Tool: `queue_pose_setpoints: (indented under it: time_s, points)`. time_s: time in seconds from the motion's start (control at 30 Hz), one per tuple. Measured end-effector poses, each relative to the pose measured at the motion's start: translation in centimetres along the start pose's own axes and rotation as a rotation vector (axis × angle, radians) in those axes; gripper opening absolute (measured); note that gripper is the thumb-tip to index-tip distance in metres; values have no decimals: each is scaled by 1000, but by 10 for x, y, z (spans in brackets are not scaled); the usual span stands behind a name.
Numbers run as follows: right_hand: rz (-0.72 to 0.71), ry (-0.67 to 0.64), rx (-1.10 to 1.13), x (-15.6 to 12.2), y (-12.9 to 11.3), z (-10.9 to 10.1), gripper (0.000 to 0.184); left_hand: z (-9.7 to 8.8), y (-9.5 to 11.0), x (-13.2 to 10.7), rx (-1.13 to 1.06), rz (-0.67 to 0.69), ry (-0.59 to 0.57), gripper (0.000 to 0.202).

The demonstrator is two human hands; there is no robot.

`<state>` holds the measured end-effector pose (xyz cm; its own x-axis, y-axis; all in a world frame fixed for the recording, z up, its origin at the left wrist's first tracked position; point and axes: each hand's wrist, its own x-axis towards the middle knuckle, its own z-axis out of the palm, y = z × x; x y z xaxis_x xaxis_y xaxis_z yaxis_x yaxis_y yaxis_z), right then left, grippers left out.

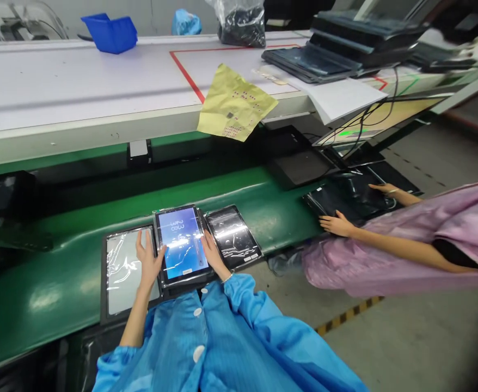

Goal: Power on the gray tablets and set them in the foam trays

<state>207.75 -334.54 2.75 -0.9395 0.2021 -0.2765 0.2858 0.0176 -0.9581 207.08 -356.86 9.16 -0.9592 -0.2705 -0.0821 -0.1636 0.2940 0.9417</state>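
Note:
In the head view a lit tablet point(182, 242) with a blue lock screen lies in front of me on the green work surface. My left hand point(149, 261) has its fingers spread over the edge of a pale-screened tablet point(127, 272), and its thumb reaches the lit tablet's left edge. Along the lit tablet's right edge, my right hand point(213, 253) grips the side, with part of its fingers hidden from view. A dark tablet point(233, 234) under glossy film with small white labels lies just right of that hand.
A co-worker's hands point(339, 224) rest on a black film-covered panel point(345, 193) at the right. Above the green belt point(79, 256) runs a white shelf point(100, 81), bearing a blue bin point(110, 34) and stacked dark panels point(345, 43). Yellow paper point(234, 103) hangs over its edge.

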Motion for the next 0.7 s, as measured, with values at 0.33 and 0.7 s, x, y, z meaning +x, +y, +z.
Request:
queue_pose_setpoints:
  time_s: [0.33,0.7]
  points:
    - [67,-70,133,-16,-19,-3,95,22,-8,-19,-133,-168,-158,69]
    - [81,140,-79,-1,-18,-145,62,125,24,-61,-202,-92,-378,82]
